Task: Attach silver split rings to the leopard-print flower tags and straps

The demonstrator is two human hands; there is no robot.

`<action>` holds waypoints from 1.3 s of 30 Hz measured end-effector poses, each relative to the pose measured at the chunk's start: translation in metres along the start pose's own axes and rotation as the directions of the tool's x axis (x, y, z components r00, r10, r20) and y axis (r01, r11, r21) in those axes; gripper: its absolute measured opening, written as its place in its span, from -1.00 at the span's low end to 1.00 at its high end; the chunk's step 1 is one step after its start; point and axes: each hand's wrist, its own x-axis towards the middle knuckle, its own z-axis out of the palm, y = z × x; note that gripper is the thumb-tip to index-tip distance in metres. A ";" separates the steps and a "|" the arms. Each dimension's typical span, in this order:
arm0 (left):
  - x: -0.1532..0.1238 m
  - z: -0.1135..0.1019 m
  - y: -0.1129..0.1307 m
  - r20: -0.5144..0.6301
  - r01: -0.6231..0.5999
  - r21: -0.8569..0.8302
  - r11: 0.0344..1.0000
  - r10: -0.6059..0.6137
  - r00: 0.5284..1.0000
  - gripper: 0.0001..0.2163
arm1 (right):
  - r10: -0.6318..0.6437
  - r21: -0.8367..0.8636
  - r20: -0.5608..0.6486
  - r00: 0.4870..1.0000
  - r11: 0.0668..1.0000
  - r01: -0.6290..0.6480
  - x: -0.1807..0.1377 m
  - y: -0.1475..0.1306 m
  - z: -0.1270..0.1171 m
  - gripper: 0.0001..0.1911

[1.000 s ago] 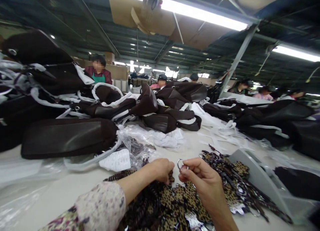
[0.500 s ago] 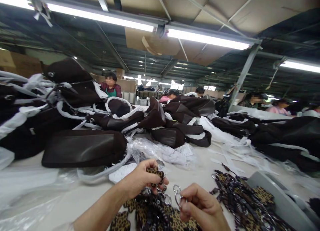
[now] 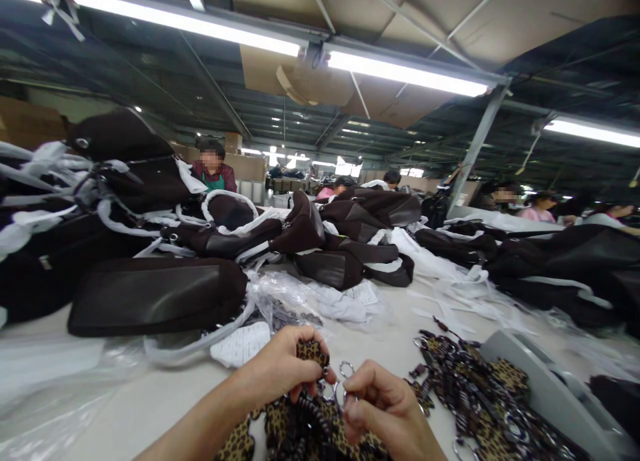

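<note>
Left hand [image 3: 283,368] pinching leopard-print fabric charm [image 3: 311,352] above the charm pile, right hand [image 3: 383,408] gripping small silver metal split ring [image 3: 347,370] w/ fingertips — ring could slip & drop, grip's tiny.

printed paper tag [image 3: 242,344], text too small to read

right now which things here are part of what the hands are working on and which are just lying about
In hand:
- left hand, shut on the leopard-print tag
- right hand, pinching the metal ring
- leopard-print pile under both hands

Lying about:
- dark brown bags
- clear plastic wrap
- white paper label
- grey tray
- second leopard-print heap
</note>
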 end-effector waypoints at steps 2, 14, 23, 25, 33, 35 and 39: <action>-0.002 0.001 0.001 -0.004 -0.033 0.019 0.999 0.033 0.999 -0.74 | 0.002 0.000 0.004 1.000 1.000 -0.002 0.000 -0.001 0.002 -0.68; -0.015 0.004 0.017 -0.013 -0.156 0.265 0.952 0.166 0.986 -0.90 | 0.000 0.099 0.069 0.998 0.995 -0.006 0.003 0.002 0.003 -0.73; -0.011 0.012 0.017 -0.008 -0.084 0.133 0.988 0.086 0.996 -0.86 | -0.004 0.106 0.074 0.997 0.994 -0.003 0.000 -0.007 0.007 -0.76; -0.011 0.012 0.016 0.001 -0.085 0.147 0.985 0.086 0.996 -0.86 | -0.003 0.087 0.071 0.997 0.996 -0.003 0.000 -0.008 0.007 -0.78; -0.014 0.006 0.014 0.073 -0.093 0.182 0.979 0.080 0.994 -0.84 | 0.000 0.077 0.095 0.995 0.997 -0.008 0.002 -0.003 0.006 -0.77; -0.015 0.005 0.016 0.082 -0.083 0.171 0.982 0.070 0.994 -0.84 | 0.002 0.080 0.092 0.996 0.997 -0.010 0.002 0.000 0.005 -0.77; -0.016 0.004 0.017 0.087 -0.073 0.136 0.988 0.061 0.994 -0.83 | 0.024 0.079 0.110 0.994 0.996 -0.033 0.002 0.005 0.002 -0.78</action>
